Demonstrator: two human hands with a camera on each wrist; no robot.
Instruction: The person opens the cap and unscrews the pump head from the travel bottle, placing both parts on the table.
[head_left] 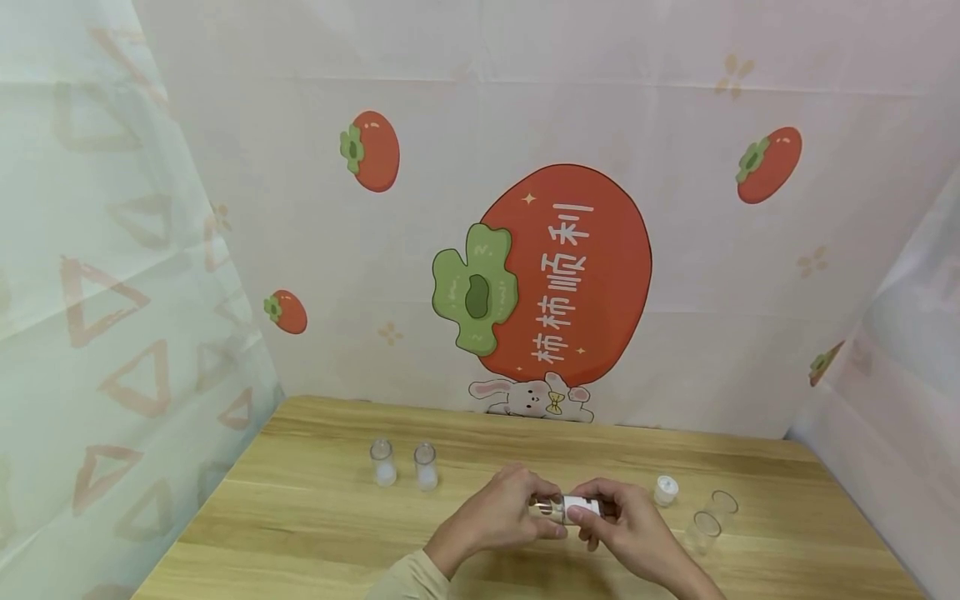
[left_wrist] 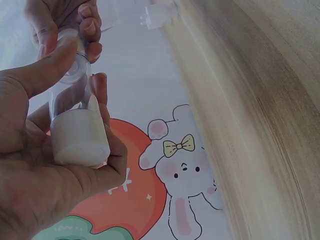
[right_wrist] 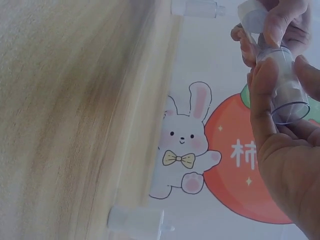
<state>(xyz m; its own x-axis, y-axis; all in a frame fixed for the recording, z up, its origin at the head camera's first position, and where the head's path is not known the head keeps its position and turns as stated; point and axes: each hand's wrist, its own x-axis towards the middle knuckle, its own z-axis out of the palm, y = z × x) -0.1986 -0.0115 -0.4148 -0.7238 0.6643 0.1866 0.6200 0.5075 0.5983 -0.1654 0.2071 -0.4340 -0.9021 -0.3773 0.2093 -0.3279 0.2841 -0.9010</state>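
Over the front middle of the table, my left hand (head_left: 510, 510) grips a clear cosmetic bottle (left_wrist: 70, 97) with a white base (left_wrist: 80, 137). Opposite it, my right hand (head_left: 626, 525) grips a clear cylindrical piece (right_wrist: 291, 117) with an open rim and a white part (head_left: 579, 507) showing in it. The two pieces lie end to end, roughly sideways in the head view. Fingers hide much of the place where they meet, so I cannot tell whether they are joined.
Two clear bottles with white lower parts, one (head_left: 383, 462) beside the other (head_left: 425, 467), stand upright at the left. Right of my hands sit a white pump head (head_left: 665, 490) and two clear caps, one nearer (head_left: 705, 527) and one farther (head_left: 725, 502). A printed cloth (head_left: 697, 333) backs the table.
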